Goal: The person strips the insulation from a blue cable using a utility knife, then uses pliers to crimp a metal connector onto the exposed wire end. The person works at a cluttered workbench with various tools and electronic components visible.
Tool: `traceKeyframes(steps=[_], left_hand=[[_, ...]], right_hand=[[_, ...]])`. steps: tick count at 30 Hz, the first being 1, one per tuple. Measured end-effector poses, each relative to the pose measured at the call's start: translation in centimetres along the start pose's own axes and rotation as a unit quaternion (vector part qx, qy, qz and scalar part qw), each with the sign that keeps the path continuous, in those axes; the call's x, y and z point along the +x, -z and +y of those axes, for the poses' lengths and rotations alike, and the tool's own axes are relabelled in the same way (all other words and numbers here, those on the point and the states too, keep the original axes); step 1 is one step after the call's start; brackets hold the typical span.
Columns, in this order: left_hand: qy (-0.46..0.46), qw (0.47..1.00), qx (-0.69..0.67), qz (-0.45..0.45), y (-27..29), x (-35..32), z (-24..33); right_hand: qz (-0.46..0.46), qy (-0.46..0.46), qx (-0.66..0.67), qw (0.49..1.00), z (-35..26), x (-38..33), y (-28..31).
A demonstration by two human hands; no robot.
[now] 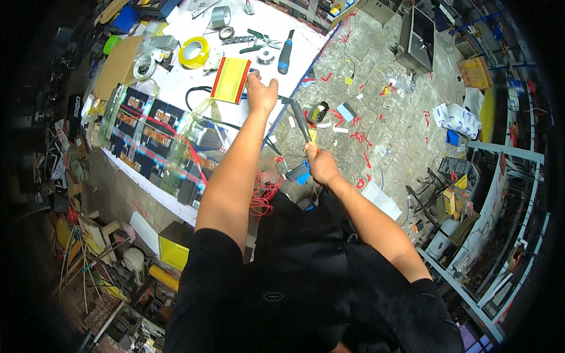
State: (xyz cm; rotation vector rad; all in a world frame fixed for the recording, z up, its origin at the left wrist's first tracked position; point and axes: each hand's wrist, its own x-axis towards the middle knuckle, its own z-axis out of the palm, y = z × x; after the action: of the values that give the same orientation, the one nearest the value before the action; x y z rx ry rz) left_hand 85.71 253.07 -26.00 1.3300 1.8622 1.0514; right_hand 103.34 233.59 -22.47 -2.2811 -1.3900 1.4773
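Observation:
My left hand [262,94] reaches over the white-covered table, its fingers at the right edge of a yellow panel [231,80] with red side strips. The thumb stands apart from the fingers, so the hand looks open. Lower and to the right, my right hand [322,166] is closed around the yellow lower end of a long tool with a dark grey body [300,120]. This tool slants up and left toward the table edge; its exact kind is unclear. Left of my left forearm lies a battery pack [154,139] of dark cells with copper-coloured bars, red wires and clear film.
A blue-handled tool [285,57], yellow tape roll [194,53], solder spool [266,56] and green-handled pliers [259,42] lie farther back on the table. Red wires [266,194] tangle below its edge. Scraps litter the right floor, beside a metal rack [506,152].

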Motion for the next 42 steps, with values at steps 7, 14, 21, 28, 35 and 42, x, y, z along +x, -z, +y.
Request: traceKeyframes(steps=[7,14,21,28,35,42], left_hand=[[0.032,0.996,0.081,-0.026,-4.4,7.9,-1.0],[0.004,0.994,0.108,0.029,-6.7,11.2,-3.0],[-0.01,0.993,0.014,0.115,-4.8,10.5,-2.3],[0.097,0.899,-0.426,0.012,2.3,2.2,5.4],[0.197,0.892,-0.407,0.006,8.2,-9.8,4.5],[0.308,0.884,-0.346,-0.051,8.5,-13.8,0.2]], right_hand=[[-0.009,-0.008,0.048,0.999,-0.6,-1.0,0.5],[-0.011,-0.017,0.052,0.998,-0.4,-0.8,0.5],[-0.022,-0.018,0.044,0.999,-1.2,-1.2,1.2],[-0.006,-0.012,0.041,0.999,-0.5,-0.7,1.0],[-0.017,0.002,-0.001,1.0,-0.2,-0.1,0.7],[0.004,0.009,0.014,1.0,0.7,0.4,0.0]])
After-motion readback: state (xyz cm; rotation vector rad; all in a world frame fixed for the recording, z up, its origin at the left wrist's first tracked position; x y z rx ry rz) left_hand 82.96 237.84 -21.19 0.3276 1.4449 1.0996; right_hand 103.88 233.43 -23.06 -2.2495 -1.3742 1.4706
